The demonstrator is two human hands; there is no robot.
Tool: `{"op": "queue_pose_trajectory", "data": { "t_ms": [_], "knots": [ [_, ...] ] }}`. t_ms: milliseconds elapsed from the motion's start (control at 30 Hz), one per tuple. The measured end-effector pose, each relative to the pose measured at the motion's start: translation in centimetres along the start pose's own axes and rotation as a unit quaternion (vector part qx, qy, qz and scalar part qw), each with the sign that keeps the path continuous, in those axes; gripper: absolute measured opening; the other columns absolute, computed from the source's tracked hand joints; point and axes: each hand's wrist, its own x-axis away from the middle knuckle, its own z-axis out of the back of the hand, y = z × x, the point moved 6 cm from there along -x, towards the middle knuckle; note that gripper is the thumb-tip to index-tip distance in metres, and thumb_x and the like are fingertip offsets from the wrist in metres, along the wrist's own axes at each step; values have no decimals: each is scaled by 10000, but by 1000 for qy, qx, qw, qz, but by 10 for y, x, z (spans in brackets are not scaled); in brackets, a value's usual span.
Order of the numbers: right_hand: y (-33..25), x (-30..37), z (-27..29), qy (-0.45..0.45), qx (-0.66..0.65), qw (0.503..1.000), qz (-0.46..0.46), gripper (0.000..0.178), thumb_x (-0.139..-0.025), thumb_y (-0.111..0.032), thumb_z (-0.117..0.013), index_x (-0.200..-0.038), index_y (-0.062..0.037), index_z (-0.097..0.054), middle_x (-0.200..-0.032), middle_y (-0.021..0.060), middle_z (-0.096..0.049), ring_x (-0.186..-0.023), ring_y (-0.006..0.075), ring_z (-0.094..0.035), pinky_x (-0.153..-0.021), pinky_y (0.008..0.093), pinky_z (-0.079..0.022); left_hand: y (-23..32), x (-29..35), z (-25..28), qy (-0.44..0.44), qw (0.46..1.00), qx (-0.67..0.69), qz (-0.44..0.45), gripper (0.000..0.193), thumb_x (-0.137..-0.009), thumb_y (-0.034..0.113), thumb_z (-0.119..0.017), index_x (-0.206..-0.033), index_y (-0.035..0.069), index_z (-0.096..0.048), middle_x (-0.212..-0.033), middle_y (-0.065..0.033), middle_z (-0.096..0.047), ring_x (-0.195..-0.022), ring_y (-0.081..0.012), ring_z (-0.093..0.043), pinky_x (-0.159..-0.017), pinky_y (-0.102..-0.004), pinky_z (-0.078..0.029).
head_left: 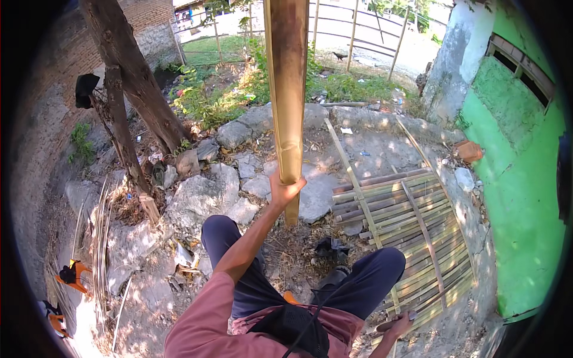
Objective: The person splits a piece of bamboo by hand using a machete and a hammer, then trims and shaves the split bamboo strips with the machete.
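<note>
My left hand [285, 192] is wrapped round the lower part of a split bamboo pole [289, 113]. The pole stands nearly upright in front of me and runs out of view at the top, with its lower end between my knees. Low on the right, my right hand [401, 326] is closed on a short, dark, blade-like tool [385, 326], partly hidden by the fingers. That hand is beside the near end of a slatted bamboo panel [418, 232], which lies on the ground with long strips across it.
Rocks [203, 194] and a leaning tree trunk [134, 71] stand to the left. Thin bamboo strips [102, 256] lie near orange-and-black items [74, 275]. A green wall [525, 209] borders the right side. A bamboo fence [352, 36] and a dark bird [339, 56] are beyond.
</note>
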Motion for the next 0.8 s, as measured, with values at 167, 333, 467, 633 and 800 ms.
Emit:
{"op": "queue_pose_trajectory", "data": {
  "t_ms": [167, 333, 467, 633, 800],
  "knots": [
    [-126, 62, -152, -215, -108, 968, 66, 186, -922, -84, -574, -1096, -74, -509, -694, 4, -443, -485, 100, -429, -442, 262, -376, -6, -4, 5, -2, 999, 20, -42, 316, -750, 103, -810, -997, 6, -637, -834, -50, -686, -753, -118, -629, -691, -321, -533],
    [-273, 162, -272, -382, -157, 902, 125, 178, -941, -60, -656, -1041, -81, -509, -693, 3, -488, -483, 67, -439, -440, 230, -358, -4, 7, -13, -22, 998, 62, -18, 329, -760, 105, -819, -1020, 6, -645, -842, -42, -688, -761, -120, -629, -698, -323, -535],
    [-352, 246, -354, -521, -151, 814, 207, 186, -935, -84, -694, -987, -71, -515, -769, 14, -586, -486, 50, -466, -446, 224, -361, -10, 9, -9, -38, 999, 32, -14, 340, -770, 108, -825, -1036, 2, -642, -869, -47, -698, -782, -118, -642, -711, -316, -545],
    [-442, 346, -423, -540, -173, 758, 324, 221, -899, -161, -759, -959, -30, -591, -833, 69, -686, -499, 53, -484, -465, 240, -390, -9, 13, -4, -59, 997, 45, -10, 327, -785, 119, -830, -1027, 7, -641, -875, -44, -704, -785, -112, -647, -718, -313, -555],
    [-492, 388, -460, -512, -147, 744, 403, 301, -840, -250, -813, -882, 3, -654, -737, 60, -672, -528, 82, -525, -510, 265, -438, -6, 17, -10, -129, 992, -4, -10, 463, -753, 170, -843, -1139, 16, -637, -889, -76, -701, -807, -136, -653, -754, -332, -547]
  ]
}}
